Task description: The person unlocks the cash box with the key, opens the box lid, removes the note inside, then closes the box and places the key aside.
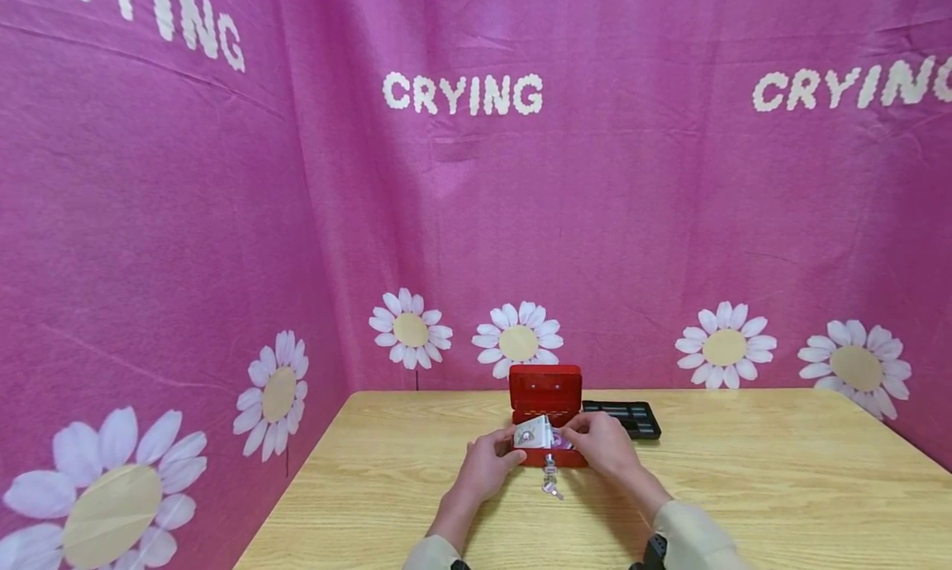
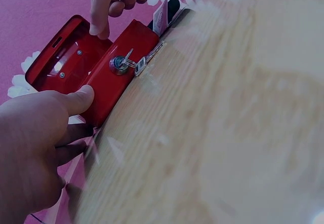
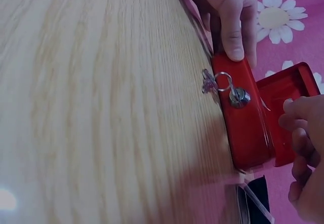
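A small red cash box (image 1: 550, 458) stands on the table with its lid (image 1: 546, 388) raised. Keys (image 1: 550, 479) on a ring hang from the lock (image 2: 119, 65) in its front. Inside lie papers like banknotes: a pale stack (image 1: 530, 434) on the left and purple notes (image 1: 559, 441) on the right. My left hand (image 1: 487, 467) grips the box's left end, thumb on the front face. Over the right part of the box is my right hand (image 1: 606, 446), fingers bent, fingertips at the purple notes. Whether they pinch a note is hidden.
A black compartment tray (image 1: 645, 421) lies behind and to the right of the box. The wooden table (image 1: 357, 479) ends against a purple cloth backdrop (image 1: 610, 223) printed with daisies, which also hangs along the left side.
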`<state>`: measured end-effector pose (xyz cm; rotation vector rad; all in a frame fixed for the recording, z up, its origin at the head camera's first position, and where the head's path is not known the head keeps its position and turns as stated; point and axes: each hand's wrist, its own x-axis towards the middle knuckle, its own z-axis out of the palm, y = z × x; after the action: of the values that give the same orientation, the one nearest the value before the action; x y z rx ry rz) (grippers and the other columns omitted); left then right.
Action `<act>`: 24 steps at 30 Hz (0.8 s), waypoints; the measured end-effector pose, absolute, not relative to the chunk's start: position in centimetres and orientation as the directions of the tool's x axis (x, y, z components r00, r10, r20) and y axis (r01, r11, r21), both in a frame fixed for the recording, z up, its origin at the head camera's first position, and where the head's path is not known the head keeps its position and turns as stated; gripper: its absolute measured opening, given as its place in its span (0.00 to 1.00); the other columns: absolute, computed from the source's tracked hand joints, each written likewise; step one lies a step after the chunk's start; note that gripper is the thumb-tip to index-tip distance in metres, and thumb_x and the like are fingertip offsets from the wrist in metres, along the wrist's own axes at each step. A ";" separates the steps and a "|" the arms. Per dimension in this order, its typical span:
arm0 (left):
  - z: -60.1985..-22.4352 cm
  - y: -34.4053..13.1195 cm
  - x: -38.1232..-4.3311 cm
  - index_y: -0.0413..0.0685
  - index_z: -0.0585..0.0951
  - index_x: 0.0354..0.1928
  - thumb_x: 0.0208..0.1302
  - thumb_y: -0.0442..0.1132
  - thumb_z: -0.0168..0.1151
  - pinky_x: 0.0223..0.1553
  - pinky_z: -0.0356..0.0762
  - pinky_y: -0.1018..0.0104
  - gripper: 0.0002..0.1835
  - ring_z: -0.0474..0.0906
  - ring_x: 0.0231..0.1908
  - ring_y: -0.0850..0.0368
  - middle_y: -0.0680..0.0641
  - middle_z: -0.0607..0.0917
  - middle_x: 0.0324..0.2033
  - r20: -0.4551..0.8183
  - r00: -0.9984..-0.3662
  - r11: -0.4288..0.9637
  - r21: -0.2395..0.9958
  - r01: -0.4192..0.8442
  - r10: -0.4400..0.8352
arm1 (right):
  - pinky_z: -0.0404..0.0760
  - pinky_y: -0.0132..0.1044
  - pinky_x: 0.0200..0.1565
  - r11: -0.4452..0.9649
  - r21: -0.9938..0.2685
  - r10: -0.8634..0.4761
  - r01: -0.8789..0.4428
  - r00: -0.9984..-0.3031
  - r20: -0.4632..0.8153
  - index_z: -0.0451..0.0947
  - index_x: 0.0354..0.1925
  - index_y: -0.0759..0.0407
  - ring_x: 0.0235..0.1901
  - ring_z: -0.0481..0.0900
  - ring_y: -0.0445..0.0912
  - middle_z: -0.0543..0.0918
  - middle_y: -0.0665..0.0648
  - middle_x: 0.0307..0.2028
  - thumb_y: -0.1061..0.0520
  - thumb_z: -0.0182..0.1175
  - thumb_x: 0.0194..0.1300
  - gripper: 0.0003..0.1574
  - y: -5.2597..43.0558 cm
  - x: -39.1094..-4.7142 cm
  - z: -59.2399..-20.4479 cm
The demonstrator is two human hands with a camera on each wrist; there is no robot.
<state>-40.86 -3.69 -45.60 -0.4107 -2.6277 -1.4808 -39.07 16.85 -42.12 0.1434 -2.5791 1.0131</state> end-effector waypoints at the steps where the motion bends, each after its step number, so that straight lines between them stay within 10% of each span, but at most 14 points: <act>1: -45.6 -3.7 -40.9 0.47 0.74 0.68 0.67 0.42 0.64 0.74 0.35 0.32 0.27 0.70 0.69 0.44 0.45 0.81 0.62 0.205 -0.962 0.490 0.829 0.269 0.182 | 0.75 0.36 0.34 0.739 -0.635 0.036 -0.225 -0.928 0.371 0.88 0.31 0.56 0.30 0.76 0.42 0.88 0.51 0.30 0.54 0.67 0.61 0.07 16.7 -39.1 -42.2; 24: -45.7 -3.9 -41.0 0.44 0.74 0.67 0.68 0.41 0.63 0.73 0.34 0.29 0.26 0.72 0.67 0.44 0.43 0.83 0.58 0.243 -0.947 0.479 0.818 0.318 0.212 | 0.76 0.40 0.36 0.804 -0.577 0.038 -0.144 -0.956 0.291 0.88 0.36 0.55 0.32 0.77 0.42 0.88 0.51 0.33 0.48 0.68 0.62 0.12 15.1 -39.7 -42.6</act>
<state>-41.04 -3.88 -45.72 -0.4681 -2.6066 -1.4777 -39.74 15.06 -42.56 0.0810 -2.7023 0.8987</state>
